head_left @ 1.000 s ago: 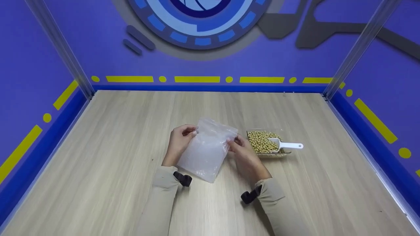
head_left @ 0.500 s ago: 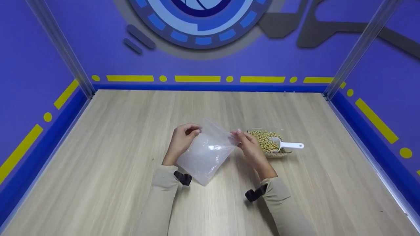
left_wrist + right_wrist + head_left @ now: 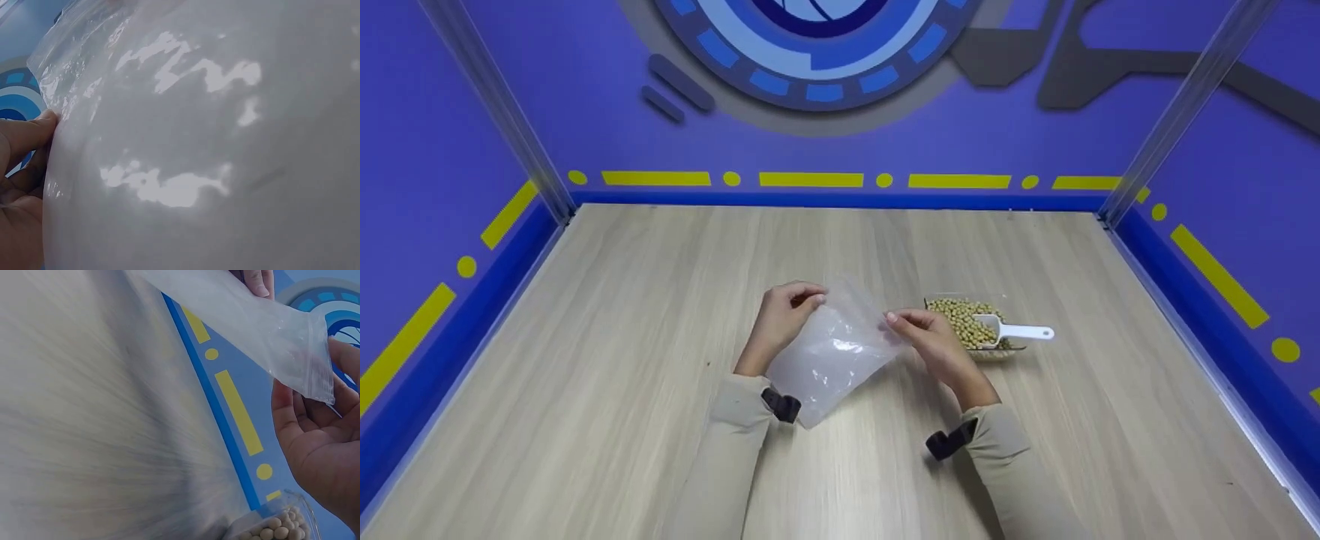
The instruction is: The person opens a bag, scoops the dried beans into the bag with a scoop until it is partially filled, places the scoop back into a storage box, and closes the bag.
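A clear plastic zip bag (image 3: 829,367) hangs slanted between both hands above the wooden table. My left hand (image 3: 784,322) pinches its upper left edge between thumb and fingers. Its upper right corner is between the thumb and fingers of my right hand (image 3: 937,345). In the right wrist view the zip strip runs across the bag (image 3: 264,337) near its mouth, close to the right fingers (image 3: 289,410). Flat and shiny, the bag (image 3: 169,135) fills most of the left wrist view, with the left thumb (image 3: 28,132) at its edge.
Just right of my right hand stands a clear box (image 3: 990,355) of small round yellowish beans (image 3: 956,319). A white scoop (image 3: 1020,332) lies in the beans, its handle sticking out to the right. Blue printed walls (image 3: 840,157) border the wooden table (image 3: 622,360).
The right hand has shifted right and slightly nearer me along the bag's top edge. The bag has swung, its lower corner moving left. The left hand has moved slightly right.
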